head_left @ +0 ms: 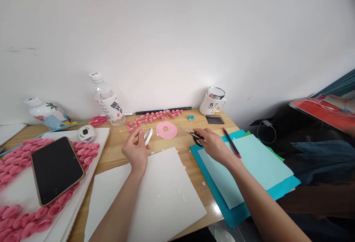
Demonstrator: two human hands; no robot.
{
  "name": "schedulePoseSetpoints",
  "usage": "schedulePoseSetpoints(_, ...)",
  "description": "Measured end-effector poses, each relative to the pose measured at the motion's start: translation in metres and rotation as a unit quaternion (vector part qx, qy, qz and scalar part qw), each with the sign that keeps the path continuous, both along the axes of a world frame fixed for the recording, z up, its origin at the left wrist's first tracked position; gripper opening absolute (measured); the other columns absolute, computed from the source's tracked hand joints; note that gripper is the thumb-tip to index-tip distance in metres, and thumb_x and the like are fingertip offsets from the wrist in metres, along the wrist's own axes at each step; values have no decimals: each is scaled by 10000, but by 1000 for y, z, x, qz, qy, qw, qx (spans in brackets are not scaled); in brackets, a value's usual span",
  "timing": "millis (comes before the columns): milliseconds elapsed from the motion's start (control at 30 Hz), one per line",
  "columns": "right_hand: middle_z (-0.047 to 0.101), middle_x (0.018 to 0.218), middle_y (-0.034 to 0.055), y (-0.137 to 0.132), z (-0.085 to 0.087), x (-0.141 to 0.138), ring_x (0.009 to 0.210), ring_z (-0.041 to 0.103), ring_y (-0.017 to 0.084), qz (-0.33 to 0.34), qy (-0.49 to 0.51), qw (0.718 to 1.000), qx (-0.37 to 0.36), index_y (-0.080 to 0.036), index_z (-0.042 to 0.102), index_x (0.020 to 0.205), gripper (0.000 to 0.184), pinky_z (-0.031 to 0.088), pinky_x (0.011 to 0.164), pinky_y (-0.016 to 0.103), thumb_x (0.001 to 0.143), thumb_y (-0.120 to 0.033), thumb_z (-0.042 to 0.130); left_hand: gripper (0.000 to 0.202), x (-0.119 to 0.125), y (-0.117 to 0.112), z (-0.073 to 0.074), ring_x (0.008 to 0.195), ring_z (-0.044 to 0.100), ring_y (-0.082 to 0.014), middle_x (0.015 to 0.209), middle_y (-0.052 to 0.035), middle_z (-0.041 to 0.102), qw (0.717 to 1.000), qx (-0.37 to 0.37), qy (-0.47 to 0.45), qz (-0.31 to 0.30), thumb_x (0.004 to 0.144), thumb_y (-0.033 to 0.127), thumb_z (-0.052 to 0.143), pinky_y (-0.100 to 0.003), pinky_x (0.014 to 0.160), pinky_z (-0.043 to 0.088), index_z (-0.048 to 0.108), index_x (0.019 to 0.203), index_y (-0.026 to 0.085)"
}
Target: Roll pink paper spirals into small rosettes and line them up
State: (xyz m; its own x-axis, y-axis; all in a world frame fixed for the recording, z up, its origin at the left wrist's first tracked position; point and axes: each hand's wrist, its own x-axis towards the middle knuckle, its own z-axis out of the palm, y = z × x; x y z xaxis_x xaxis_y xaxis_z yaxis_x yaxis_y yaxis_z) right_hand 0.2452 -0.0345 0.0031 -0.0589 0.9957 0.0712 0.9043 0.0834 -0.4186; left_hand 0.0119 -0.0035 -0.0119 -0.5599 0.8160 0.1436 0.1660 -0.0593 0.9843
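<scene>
My left hand [135, 150] pinches a narrow white roll of tape [148, 137] above the top edge of a white sheet [166, 194]. My right hand [212, 143] is closed on the black handles of a pair of scissors [194, 134], whose blades point left toward a flat pink paper ring [169, 132]. The ring lies on the wooden table between my two hands. Several small pink paper rolls [152, 117] sit in rows behind it, and a teal paper roll [191, 117] is at their right end.
At left, a phone [58, 170] rests on a board covered with pink paper rosettes [55, 210]. Bottles [107, 101] and a white mug [208, 104] stand by the wall. Blue paper sheets [257, 164] with a red-and-black pen [232, 143] lie at right.
</scene>
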Motion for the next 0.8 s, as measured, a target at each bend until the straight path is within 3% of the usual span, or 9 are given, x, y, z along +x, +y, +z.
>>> schedulePoseSetpoints(100,591,1030,57,5,5,-11,927,567,176,51,212,976,7,-255,399,1271,491,439,780,308,792,-190,481,373,0,0,-1,350,489,-58,922,-95,683,1000,-6,-15,-2,713,401,582,-198,326,393,663,990,164)
schedulePoseSetpoints(167,583,1069,36,9,5,-26,924,552,178,113,253,961,-20,-285,402,1271,590,448,783,324,714,-247,595,389,0,0,-1,338,484,-60,873,-83,689,1000,-10,-20,-3,711,414,582,-205,331,400,657,1006,171)
schedulePoseSetpoints(233,573,1077,33,14,4,-43,922,526,188,153,248,957,-11,-278,471,1213,657,439,798,340,600,-283,706,390,0,-1,-1,333,482,-59,873,-79,689,1000,-9,-18,-3,711,416,580,-207,330,403,656,1005,171)
schedulePoseSetpoints(400,563,903,38,27,-2,-75,833,511,170,198,215,956,14,-244,550,1132,521,421,767,314,634,-276,700,400,0,-2,0,322,480,-58,843,-81,687,1000,-7,-8,0,710,422,574,-200,318,397,660,989,149)
schedulePoseSetpoints(600,532,845,28,27,0,-82,782,500,164,200,164,966,-16,-251,547,1147,516,401,717,278,652,-285,688,373,0,-1,1,310,476,-62,765,-60,679,1000,-3,-18,4,715,401,571,-198,308,384,665,971,145)
schedulePoseSetpoints(800,490,735,-19,25,2,-83,651,435,106,200,163,966,-17,-265,602,1040,322,341,620,204,718,-268,609,338,1,-2,2,310,464,-54,767,-53,682,1000,-9,-12,2,728,381,562,-193,316,377,668,958,157)
